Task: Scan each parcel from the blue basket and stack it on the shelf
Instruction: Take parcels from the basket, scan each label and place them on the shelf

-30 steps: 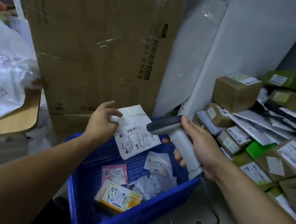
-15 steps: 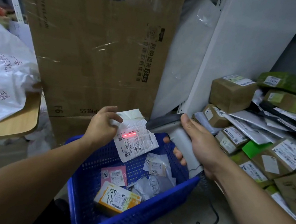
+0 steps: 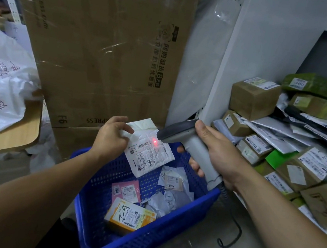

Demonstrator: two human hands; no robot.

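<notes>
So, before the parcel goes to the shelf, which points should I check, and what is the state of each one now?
1. Left hand pinches the parcel by its upper edge: ok.
2. Right hand grips the scanner, aimed at the parcel: ok.
3. Red dot falls on the label: ok.
4. Dot on the barcode itself, scan registered: cannot tell.
5. Free spot on the shelf among the pile: cannot tell.
</notes>
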